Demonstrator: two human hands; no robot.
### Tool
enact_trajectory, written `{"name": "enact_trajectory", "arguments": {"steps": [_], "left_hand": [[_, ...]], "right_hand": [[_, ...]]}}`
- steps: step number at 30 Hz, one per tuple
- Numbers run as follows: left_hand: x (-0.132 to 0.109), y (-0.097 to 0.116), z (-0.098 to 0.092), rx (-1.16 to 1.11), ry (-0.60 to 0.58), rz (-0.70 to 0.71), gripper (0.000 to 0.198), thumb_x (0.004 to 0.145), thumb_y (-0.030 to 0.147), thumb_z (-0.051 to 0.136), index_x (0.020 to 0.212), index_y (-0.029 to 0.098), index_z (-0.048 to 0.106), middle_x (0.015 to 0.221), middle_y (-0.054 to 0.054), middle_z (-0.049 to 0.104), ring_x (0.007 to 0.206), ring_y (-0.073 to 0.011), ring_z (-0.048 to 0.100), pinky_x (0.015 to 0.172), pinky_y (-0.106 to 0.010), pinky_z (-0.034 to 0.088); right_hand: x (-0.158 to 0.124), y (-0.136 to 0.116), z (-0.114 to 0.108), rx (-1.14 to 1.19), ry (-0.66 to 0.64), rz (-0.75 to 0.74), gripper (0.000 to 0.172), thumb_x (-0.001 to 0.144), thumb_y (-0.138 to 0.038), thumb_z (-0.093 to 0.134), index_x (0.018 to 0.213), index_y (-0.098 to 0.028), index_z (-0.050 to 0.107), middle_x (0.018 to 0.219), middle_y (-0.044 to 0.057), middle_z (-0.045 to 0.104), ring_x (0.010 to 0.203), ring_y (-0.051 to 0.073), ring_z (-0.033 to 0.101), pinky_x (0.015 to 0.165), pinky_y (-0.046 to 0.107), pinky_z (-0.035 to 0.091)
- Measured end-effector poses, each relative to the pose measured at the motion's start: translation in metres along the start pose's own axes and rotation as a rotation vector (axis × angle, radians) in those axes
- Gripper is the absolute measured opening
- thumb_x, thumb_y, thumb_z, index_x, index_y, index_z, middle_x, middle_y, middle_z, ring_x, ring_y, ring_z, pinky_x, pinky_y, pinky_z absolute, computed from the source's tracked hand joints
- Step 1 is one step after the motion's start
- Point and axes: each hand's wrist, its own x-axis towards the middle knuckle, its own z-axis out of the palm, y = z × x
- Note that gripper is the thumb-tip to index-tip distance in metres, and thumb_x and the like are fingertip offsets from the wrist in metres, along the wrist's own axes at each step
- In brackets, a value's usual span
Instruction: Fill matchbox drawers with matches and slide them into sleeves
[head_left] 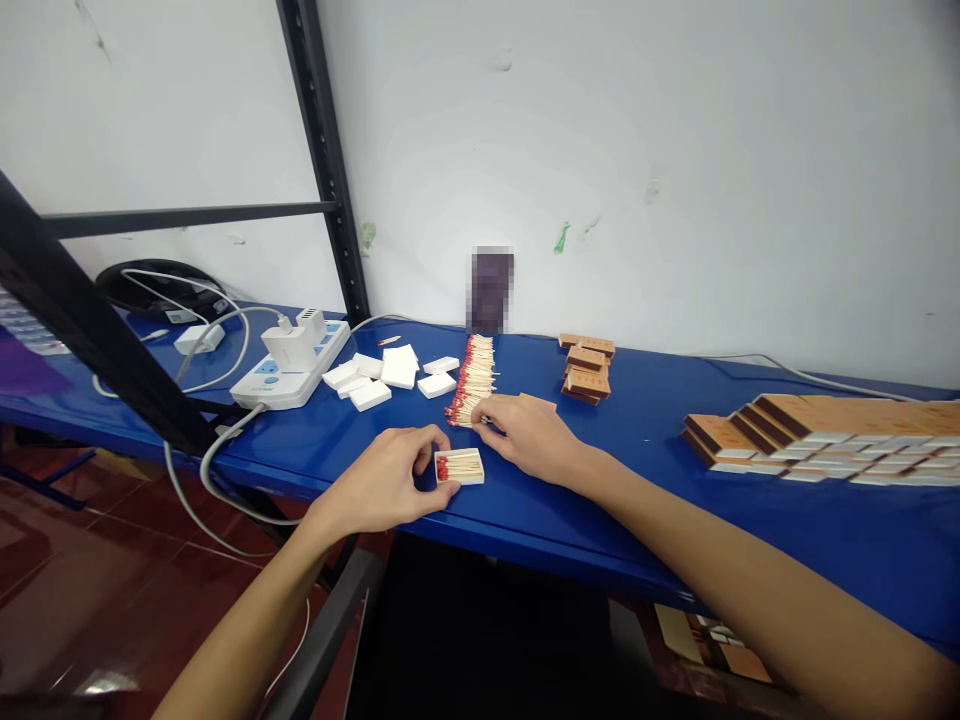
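Note:
A small white matchbox tray holding red-tipped matches lies near the front edge of the blue table. My left hand curls around the tray's left end, thumb and fingers gripping it. My right hand rests just right of the tray, its fingertips pinching at the near end of a long pile of loose matches. What the fingertips grip is mostly hidden.
Several empty white trays lie left of the pile, beside a white power strip with cables. A small stack of brown matchbox sleeves sits behind; rows of finished boxes fill the right. A black shelf frame stands left.

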Motion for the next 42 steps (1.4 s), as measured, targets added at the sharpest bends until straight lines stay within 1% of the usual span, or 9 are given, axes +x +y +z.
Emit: {"name": "enact_trajectory", "arguments": {"steps": [8, 11, 14, 17, 21, 24, 27, 34, 42], "left_hand": [[0.0, -0.002, 0.001, 0.016, 0.002, 0.009, 0.019, 0.078, 0.035, 0.061, 0.089, 0.02, 0.058, 0.061, 0.006, 0.043, 0.055, -0.0113, 0.043, 0.057, -0.024, 0.033], [0.0, -0.003, 0.002, 0.014, 0.008, 0.01, 0.019, 0.079, 0.035, 0.06, 0.09, 0.02, 0.058, 0.061, 0.006, 0.044, 0.056, -0.0113, 0.043, 0.056, -0.024, 0.032], [-0.001, -0.003, 0.002, 0.007, 0.006, 0.016, 0.02, 0.08, 0.036, 0.06, 0.091, 0.02, 0.058, 0.062, 0.006, 0.045, 0.056, -0.0115, 0.044, 0.056, -0.024, 0.032], [-0.001, -0.002, 0.002, 0.02, 0.007, 0.016, 0.021, 0.079, 0.036, 0.061, 0.091, 0.02, 0.057, 0.063, 0.006, 0.045, 0.057, -0.0116, 0.044, 0.057, -0.024, 0.033], [-0.001, -0.002, 0.001, 0.035, 0.002, 0.009, 0.019, 0.078, 0.035, 0.062, 0.09, 0.02, 0.057, 0.063, 0.006, 0.045, 0.058, -0.0114, 0.045, 0.059, -0.024, 0.034], [-0.001, -0.002, 0.001, 0.03, 0.004, 0.013, 0.019, 0.078, 0.035, 0.063, 0.089, 0.02, 0.057, 0.063, 0.007, 0.045, 0.057, -0.0112, 0.044, 0.059, -0.024, 0.034], [-0.001, -0.002, 0.0, 0.013, -0.004, 0.008, 0.021, 0.079, 0.037, 0.063, 0.09, 0.02, 0.057, 0.062, 0.007, 0.045, 0.056, -0.0111, 0.044, 0.056, -0.024, 0.033], [0.0, -0.003, 0.0, 0.011, -0.018, 0.007, 0.019, 0.079, 0.036, 0.063, 0.09, 0.021, 0.056, 0.063, 0.007, 0.045, 0.057, -0.0106, 0.045, 0.058, -0.024, 0.035], [0.0, -0.003, 0.001, 0.021, -0.02, 0.003, 0.019, 0.08, 0.035, 0.063, 0.09, 0.021, 0.056, 0.062, 0.007, 0.044, 0.056, -0.0102, 0.044, 0.058, -0.023, 0.034]], "right_hand": [[-0.001, 0.0, -0.002, 0.008, -0.016, -0.016, 0.009, 0.092, -0.021, 0.049, 0.09, -0.019, 0.058, 0.088, 0.002, 0.067, 0.073, 0.015, 0.057, 0.066, 0.027, 0.031], [-0.007, -0.006, -0.009, 0.097, 0.015, -0.05, 0.006, 0.09, -0.02, 0.051, 0.089, -0.019, 0.057, 0.079, -0.001, 0.064, 0.067, 0.012, 0.053, 0.065, 0.025, 0.031], [-0.013, -0.016, -0.014, 0.223, -0.005, -0.067, 0.004, 0.087, -0.02, 0.053, 0.086, -0.019, 0.057, 0.071, -0.003, 0.058, 0.062, 0.01, 0.049, 0.06, 0.023, 0.03], [-0.013, -0.023, -0.015, 0.261, -0.019, -0.042, 0.003, 0.083, -0.019, 0.055, 0.083, -0.019, 0.058, 0.067, -0.003, 0.054, 0.061, 0.01, 0.046, 0.06, 0.023, 0.03], [-0.009, -0.016, -0.012, 0.216, 0.045, 0.008, 0.008, 0.084, -0.017, 0.053, 0.082, -0.018, 0.06, 0.064, -0.003, 0.054, 0.06, 0.01, 0.046, 0.062, 0.024, 0.031], [-0.006, -0.005, -0.009, 0.128, 0.079, 0.029, 0.008, 0.086, -0.018, 0.053, 0.086, -0.017, 0.061, 0.065, -0.002, 0.056, 0.059, 0.011, 0.048, 0.062, 0.024, 0.031], [-0.004, 0.002, -0.005, 0.09, 0.06, 0.009, 0.008, 0.087, -0.021, 0.055, 0.089, -0.017, 0.062, 0.071, 0.0, 0.061, 0.063, 0.012, 0.052, 0.063, 0.024, 0.033], [0.0, 0.002, 0.002, 0.04, 0.032, -0.033, 0.011, 0.092, -0.021, 0.052, 0.097, -0.019, 0.062, 0.097, 0.004, 0.068, 0.088, 0.018, 0.06, 0.072, 0.027, 0.036], [0.002, 0.004, 0.006, 0.059, 0.047, 0.03, 0.011, 0.09, -0.018, 0.051, 0.085, -0.018, 0.061, 0.082, 0.002, 0.065, 0.072, 0.014, 0.056, 0.066, 0.026, 0.034]]}}
